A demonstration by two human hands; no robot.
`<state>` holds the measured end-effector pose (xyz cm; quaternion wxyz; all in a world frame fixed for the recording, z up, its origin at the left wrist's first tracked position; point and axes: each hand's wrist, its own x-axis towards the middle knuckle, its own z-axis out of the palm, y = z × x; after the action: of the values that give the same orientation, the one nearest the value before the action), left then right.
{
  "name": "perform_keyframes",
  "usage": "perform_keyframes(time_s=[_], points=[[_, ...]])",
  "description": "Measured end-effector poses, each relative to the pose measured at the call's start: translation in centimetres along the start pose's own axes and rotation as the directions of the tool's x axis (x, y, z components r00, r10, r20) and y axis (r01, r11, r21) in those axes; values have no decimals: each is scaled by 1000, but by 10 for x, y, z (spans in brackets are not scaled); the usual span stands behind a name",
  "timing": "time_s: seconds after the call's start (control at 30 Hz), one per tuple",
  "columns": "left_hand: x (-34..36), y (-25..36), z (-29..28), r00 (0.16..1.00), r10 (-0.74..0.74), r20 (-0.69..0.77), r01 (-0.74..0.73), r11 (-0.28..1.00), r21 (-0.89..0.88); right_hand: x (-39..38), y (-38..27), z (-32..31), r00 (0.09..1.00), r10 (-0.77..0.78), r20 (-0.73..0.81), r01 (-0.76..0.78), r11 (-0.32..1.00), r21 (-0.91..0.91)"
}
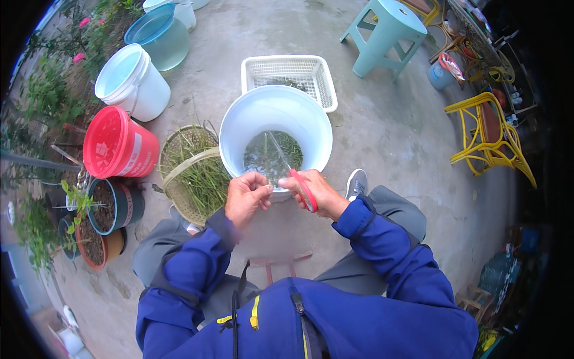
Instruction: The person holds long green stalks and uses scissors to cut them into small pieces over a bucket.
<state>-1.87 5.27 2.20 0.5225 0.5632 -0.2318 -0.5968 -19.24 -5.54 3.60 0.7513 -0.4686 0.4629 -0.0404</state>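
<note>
My right hand grips a pair of scissors with red handles. The blades point up and to the left over a white bucket. My left hand is closed in a pinch at the bucket's near rim, beside the right fingertips; whatever it holds is too small to make out. Inside the bucket lie green cuttings and what looks like water. Left of the bucket stands a wicker basket with a curved handle, filled with long thin green stems.
A white plastic basket with a few dark green bits sits behind the bucket. Red and white buckets and planted pots line the left. A pale blue stool and a yellow-framed chair stand at right.
</note>
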Motion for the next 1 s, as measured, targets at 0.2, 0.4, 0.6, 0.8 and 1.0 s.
perform_keyframes(time_s=[0.2,0.4,0.6,0.8,1.0], points=[[0,-3,4,998,5,67,-5,1000,3,-5,0,5,1000,-2,19,5,986,-167],[1,-7,7,996,-10,94,10,1000,4,-5,1,4,1000,-15,19,18,988,-152],[2,-8,8,995,-20,102,21,1000,-7,-5,2,4,999,-39,25,42,990,-138],[5,-14,10,996,-43,82,42,999,9,-7,5,7,996,-84,16,86,988,-129],[13,-11,5,999,-40,-24,39,999,-36,-3,3,8,995,82,-50,-77,993,88]])
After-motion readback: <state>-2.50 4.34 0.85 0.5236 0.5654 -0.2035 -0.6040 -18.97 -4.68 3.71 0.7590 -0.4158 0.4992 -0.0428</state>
